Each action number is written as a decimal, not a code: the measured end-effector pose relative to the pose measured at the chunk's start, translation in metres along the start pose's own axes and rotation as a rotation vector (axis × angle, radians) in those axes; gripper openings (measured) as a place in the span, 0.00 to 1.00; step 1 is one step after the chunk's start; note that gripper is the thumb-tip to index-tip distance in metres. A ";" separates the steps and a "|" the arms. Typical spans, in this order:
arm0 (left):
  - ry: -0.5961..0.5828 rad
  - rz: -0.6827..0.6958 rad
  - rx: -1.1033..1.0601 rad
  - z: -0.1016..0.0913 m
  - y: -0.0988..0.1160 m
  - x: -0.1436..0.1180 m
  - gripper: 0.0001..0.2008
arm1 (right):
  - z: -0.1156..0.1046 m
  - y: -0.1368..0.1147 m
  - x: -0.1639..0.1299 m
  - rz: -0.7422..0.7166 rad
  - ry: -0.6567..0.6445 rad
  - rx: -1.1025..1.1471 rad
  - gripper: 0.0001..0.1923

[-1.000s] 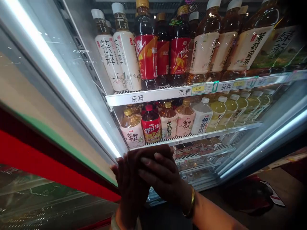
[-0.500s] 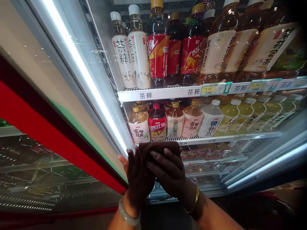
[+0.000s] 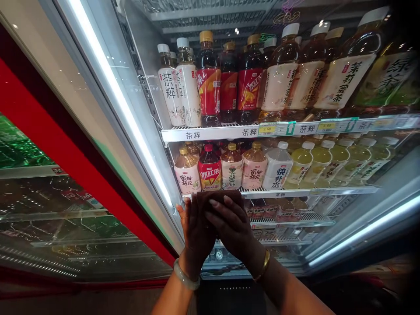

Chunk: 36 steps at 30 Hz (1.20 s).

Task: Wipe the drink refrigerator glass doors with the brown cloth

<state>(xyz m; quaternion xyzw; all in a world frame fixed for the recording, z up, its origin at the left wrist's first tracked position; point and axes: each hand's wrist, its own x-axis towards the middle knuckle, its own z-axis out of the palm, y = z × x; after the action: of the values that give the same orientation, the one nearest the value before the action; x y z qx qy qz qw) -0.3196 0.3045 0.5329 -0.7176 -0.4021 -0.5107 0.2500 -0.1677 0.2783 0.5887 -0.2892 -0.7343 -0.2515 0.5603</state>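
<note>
A folded dark brown cloth point(image 3: 226, 195) is held between my two hands in front of the lit drinks cooler. On its left side is my left hand point(image 3: 199, 229), a pale bangle at the wrist. Its fingers point up and reach past the cloth's edge; part of the hand is hidden by the cloth. My right hand point(image 3: 233, 223), with a gold bangle, lies over the cloth, fingers close together and pressed on it. Just beyond the cloth stand small bottles, among them a red-labelled bottle point(image 3: 210, 169) and a pink-labelled bottle point(image 3: 186, 173).
Taller bottles point(image 3: 210, 89) line the upper shelf, whose white rail point(image 3: 223, 132) carries price tags. More shelves continue below. A bright light strip point(image 3: 108, 78) and a red frame point(image 3: 78, 157) run diagonally on the left. Reflections show on glass.
The view has shifted, so the upper bottles sit lower and more of the cooler's top shows. My hands and the cloth remain together; the left hand appears slightly farther right.
</note>
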 end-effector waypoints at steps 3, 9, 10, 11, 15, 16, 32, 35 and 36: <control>0.015 -0.028 -0.017 0.001 0.004 -0.004 0.35 | -0.005 0.004 -0.011 -0.025 -0.021 -0.007 0.17; -0.005 0.063 -0.060 -0.009 0.026 0.018 0.37 | -0.030 0.019 -0.003 0.035 -0.009 -0.032 0.17; 0.008 0.068 -0.068 -0.009 0.028 0.022 0.37 | -0.032 0.020 0.002 0.040 -0.007 -0.029 0.17; 0.019 0.067 -0.078 -0.008 0.029 0.024 0.36 | -0.032 0.019 0.006 0.039 -0.007 -0.028 0.17; 0.044 0.059 -0.106 -0.003 0.027 0.029 0.35 | -0.029 0.017 0.007 0.014 -0.010 -0.044 0.16; 0.041 0.064 -0.107 -0.003 0.026 0.029 0.35 | -0.029 0.017 0.004 0.000 -0.017 -0.048 0.16; 0.084 0.073 -0.218 0.006 0.028 0.037 0.33 | -0.028 0.025 -0.015 0.002 -0.011 -0.124 0.15; 0.037 0.078 -0.267 0.003 0.028 0.039 0.37 | -0.036 0.027 -0.018 -0.010 -0.038 -0.164 0.15; 0.028 0.083 -0.279 0.002 0.029 0.040 0.38 | -0.040 0.028 -0.015 0.000 -0.033 -0.178 0.14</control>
<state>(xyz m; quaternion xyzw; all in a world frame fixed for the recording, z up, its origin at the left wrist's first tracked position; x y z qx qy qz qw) -0.2887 0.3028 0.5712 -0.7543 -0.2937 -0.5607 0.1741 -0.1178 0.2678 0.5850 -0.3419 -0.7181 -0.3112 0.5201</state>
